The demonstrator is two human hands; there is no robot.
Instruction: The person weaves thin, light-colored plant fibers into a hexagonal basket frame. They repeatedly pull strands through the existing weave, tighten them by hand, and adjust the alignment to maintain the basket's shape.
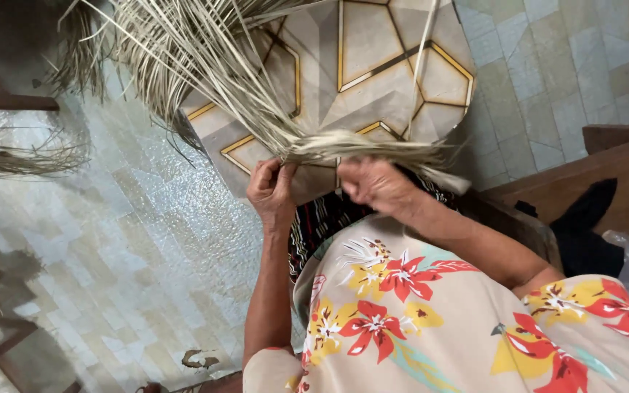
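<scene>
Evidently the bundle of dried palm-leaf strips (343,148) is being pinched between both hands just above the lap, its loose ends fanning away beyond the fingertips over the patterned floor mat (394,65); the strips look light, thin, springy and a little brittle, likely to slip or split unless gripped where they are gathered tight. The left hand (272,191) is closing its fingers together on the gathered end, while the right hand (376,183) is clamping the bundle beside it, blurred, above the floral dress (416,320).

Two hands (272,191), one bundle of palm strips (343,145).
</scene>
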